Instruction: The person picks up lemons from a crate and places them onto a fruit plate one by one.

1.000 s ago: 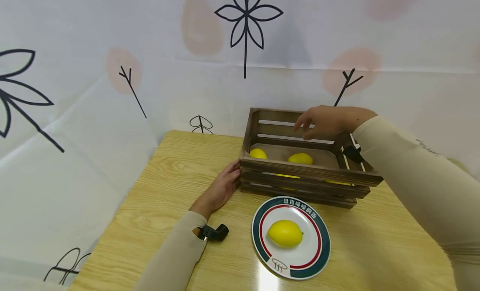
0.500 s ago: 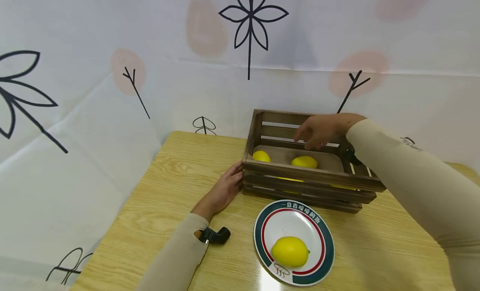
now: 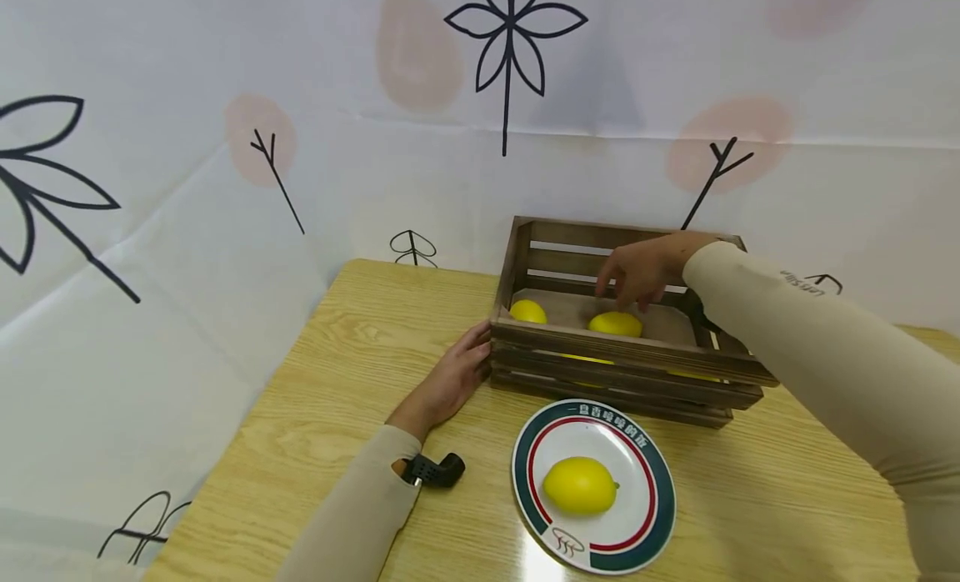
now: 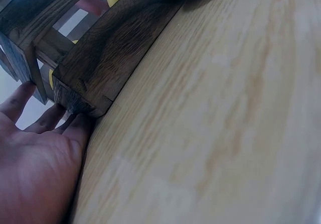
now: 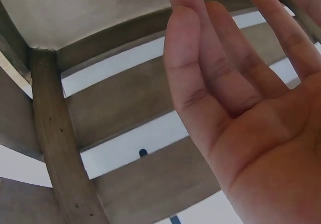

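A brown slatted wooden crate (image 3: 637,349) stands on the table. My left hand (image 3: 450,382) rests on the table at the crate's left end, its fairly straight fingertips touching the crate's wood, as the left wrist view also shows. Inside the crate, my right hand (image 3: 641,269) hangs palm down close over a yellow lemon (image 3: 615,323), fingers loosely bent and holding nothing. In the right wrist view its palm (image 5: 271,128) is bare. Another lemon (image 3: 528,311) lies in the crate's left corner. One more lemon (image 3: 580,485) lies on a round plate (image 3: 663,507) in front.
Yellow fruit (image 3: 587,359) shows through gaps between the front slats. Brownish lining (image 3: 566,305) covers the crate's floor. The wooden table (image 3: 337,398) reaches back to a white patterned cloth (image 3: 187,48) hanging behind. The crate's front rail rises between the plate and my right hand.
My right hand has lowered into the crate toward the middle lemon. The lemon on the plate has rolled toward me, then partly back. My left hand stays at the crate.
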`<state>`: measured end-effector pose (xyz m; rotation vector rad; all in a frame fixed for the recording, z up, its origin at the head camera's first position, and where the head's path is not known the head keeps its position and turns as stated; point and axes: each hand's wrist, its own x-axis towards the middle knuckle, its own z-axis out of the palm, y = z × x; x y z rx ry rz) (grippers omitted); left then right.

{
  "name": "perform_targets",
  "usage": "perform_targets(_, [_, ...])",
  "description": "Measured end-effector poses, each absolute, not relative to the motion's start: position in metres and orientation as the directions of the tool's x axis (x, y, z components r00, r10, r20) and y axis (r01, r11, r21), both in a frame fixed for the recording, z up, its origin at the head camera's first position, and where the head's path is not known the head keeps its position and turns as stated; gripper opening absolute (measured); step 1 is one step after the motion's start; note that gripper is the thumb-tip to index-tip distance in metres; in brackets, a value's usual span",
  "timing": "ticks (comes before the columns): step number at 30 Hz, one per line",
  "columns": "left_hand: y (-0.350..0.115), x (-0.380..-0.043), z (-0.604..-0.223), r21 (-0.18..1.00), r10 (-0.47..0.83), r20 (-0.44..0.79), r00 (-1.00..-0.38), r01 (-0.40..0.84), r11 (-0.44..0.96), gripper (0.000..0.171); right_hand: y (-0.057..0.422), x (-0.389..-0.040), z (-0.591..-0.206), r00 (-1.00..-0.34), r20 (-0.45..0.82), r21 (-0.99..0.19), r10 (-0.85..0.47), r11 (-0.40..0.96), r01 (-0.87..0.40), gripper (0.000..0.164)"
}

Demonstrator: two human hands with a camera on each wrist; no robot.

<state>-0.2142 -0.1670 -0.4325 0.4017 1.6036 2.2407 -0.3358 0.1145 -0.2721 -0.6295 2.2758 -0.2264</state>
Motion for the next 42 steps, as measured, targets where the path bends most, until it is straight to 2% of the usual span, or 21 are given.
perform_targets(13, [-0.167, -0.216, -0.435, 0.950, 0.441, 0.035, -0.897, -0.108, -0.294, 0.059, 0.115, -0.344, -0.284, -0.537, -0.688, -0.349, -0.488, 0.872, -0.344, 0.052])
perform_targets(28, [-0.168, -0.216, -0.436, 0.950, 0.443, 0.031, -0.896, -0.111, -0.292, 0.059, 0.115, -0.339, -0.294, -0.560, -0.704, -0.301, -0.436, 0.898, -0.320, 0.062])
perform_targets(35, [-0.169, -0.218, -0.437, 0.948, 0.451, 0.035, -0.892, -0.113, -0.298, 0.064, 0.114, -0.341, -0.298, -0.524, -0.736, -0.311, -0.427, 0.902, -0.298, 0.064])
perform_targets(42, [-0.169, -0.218, -0.437, 0.948, 0.439, 0.026, -0.898, -0.117, -0.296, 0.059, 0.111, -0.340, -0.299, -0.490, -0.760, -0.337, -0.426, 0.904, -0.263, 0.066])
